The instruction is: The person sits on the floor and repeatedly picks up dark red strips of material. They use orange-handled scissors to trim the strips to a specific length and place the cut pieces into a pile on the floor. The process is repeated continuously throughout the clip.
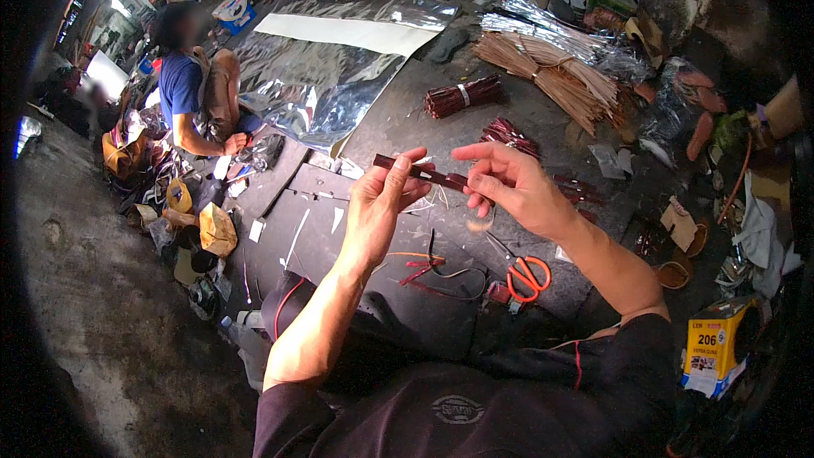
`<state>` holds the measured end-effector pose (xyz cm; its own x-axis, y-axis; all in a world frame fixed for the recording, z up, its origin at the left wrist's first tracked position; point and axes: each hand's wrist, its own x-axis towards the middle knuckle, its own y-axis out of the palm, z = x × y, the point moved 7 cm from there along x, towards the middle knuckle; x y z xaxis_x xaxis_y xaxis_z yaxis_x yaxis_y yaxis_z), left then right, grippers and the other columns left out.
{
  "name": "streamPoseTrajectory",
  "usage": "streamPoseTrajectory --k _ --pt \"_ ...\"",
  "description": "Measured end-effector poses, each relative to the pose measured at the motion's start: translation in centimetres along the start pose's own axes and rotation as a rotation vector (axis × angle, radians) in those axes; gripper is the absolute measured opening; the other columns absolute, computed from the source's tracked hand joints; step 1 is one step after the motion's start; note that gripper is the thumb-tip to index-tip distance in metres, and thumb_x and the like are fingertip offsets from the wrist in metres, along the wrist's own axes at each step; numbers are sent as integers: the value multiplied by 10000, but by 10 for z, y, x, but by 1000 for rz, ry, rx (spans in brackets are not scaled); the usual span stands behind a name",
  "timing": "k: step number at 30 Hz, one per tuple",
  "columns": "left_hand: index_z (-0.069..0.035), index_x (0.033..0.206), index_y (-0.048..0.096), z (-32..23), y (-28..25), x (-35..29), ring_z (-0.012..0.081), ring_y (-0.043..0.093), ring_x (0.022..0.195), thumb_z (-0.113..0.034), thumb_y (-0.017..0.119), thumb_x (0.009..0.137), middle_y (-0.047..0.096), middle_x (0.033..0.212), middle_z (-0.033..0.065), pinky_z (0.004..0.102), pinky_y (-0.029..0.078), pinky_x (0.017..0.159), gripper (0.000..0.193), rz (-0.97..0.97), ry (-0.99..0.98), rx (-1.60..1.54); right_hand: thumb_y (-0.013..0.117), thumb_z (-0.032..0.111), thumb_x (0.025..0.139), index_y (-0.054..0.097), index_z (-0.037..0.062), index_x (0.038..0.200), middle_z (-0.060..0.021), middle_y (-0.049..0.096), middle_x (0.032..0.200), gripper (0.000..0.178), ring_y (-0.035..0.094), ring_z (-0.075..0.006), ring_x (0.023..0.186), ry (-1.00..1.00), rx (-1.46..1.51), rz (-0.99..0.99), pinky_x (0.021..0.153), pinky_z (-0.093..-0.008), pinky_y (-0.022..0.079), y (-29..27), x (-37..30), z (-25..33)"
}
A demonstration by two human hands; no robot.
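A narrow dark red strip (441,177) spans between my two hands above the dark work surface. My left hand (375,202) grips it, thumb on top, and its left end sticks out past the thumb. At the other end, my right hand (519,185) pinches the strip between thumb and fingers, with the index finger raised. Below the right hand lie scissors (527,279) with orange handles. Scraps of dark red strip (421,270) and thin cords rest beneath my hands. Beyond the right hand is a bunch of dark red strips (512,137).
A tied dark red bundle (464,97) lies further off, near long brown strips (551,76). At the far left, a person in a blue shirt (180,89) sits beside a shiny silver sheet (322,76). A yellow can (716,343) stands at the lower right.
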<state>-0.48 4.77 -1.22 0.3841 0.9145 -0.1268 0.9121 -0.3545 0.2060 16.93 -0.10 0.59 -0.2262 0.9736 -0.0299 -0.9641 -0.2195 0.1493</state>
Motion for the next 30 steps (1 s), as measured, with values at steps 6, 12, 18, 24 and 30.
streamPoseTrajectory --k 6,12,18,24,30 --pt "-20 1343 538 24 5 1 118 645 975 -313 500 1037 656 1177 112 270 527 926 425 59 -90 -260 596 66 945 531 42 1317 -46 648 944 377 619 -100 833 -57 -204 -105 690 -257 523 1 -10 7" --pt "-18 1335 548 28 12 0 128 648 994 -285 510 1034 656 1174 109 270 531 924 403 24 -135 -219 647 73 912 561 49 1281 -68 668 916 380 661 -131 805 -170 -378 -231 724 -283 531 -6 -11 7" --pt "-6 1342 537 32 15 1 134 648 1002 -279 502 1038 655 1171 105 273 528 931 411 26 -123 -157 672 83 896 558 66 1288 -82 701 920 408 670 -152 816 -152 -423 -193 734 -319 532 -5 -5 0" --pt "32 1326 520 41 22 2 149 632 1017 -341 441 1054 644 1170 118 310 504 978 468 93 -235 -364 676 99 898 549 56 1295 -77 706 938 418 621 -115 774 -159 -391 -188 696 -289 498 -16 3 -16" --pt "29 1313 531 43 25 2 155 622 1036 -351 427 1057 631 1194 124 324 496 993 470 120 -211 -336 681 105 897 538 40 1289 -66 711 931 422 595 -90 757 -137 -343 -193 713 -261 472 -17 4 -18"
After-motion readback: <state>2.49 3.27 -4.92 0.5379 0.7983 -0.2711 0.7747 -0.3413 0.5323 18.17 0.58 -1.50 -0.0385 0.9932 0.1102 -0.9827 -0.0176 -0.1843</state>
